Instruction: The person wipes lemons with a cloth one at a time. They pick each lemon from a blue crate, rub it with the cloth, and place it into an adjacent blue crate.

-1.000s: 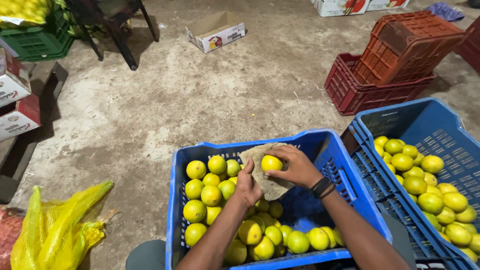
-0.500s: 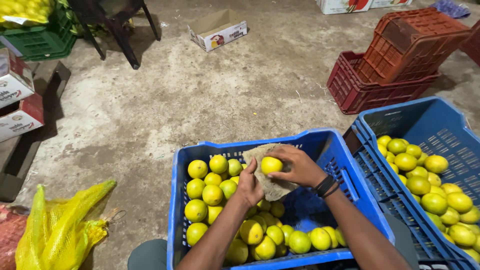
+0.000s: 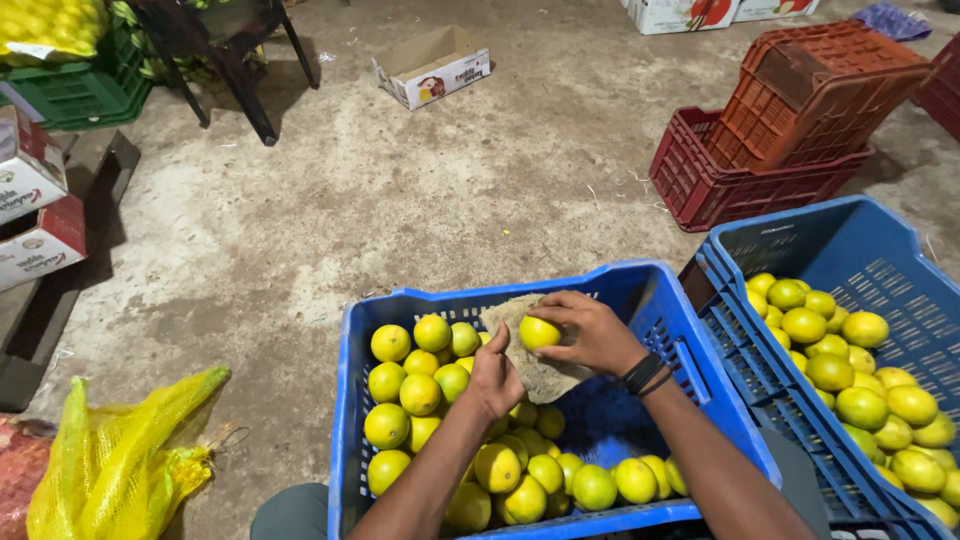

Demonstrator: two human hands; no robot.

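A blue plastic crate (image 3: pixel 640 296) in front of me holds several yellow-green citrus fruits. Over its middle, my right hand (image 3: pixel 590 335) grips one yellow fruit (image 3: pixel 539 332) with its fingertips. My left hand (image 3: pixel 497 375) holds a beige cloth (image 3: pixel 530 365) under and behind that fruit, so the fruit rests against the cloth. A dark band sits on my right wrist. The right half of the crate floor is bare blue.
A second blue crate (image 3: pixel 850 250) with more fruits stands at the right. Red and orange crates (image 3: pixel 790 130) are stacked behind it. A yellow mesh sack (image 3: pixel 120 460) lies at the left, cardboard boxes (image 3: pixel 35 200) at far left, a small open box (image 3: pixel 430 65) on the concrete floor.
Both hands stay over the crate with the fruit against the cloth; the right fingers have shifted slightly on the fruit.
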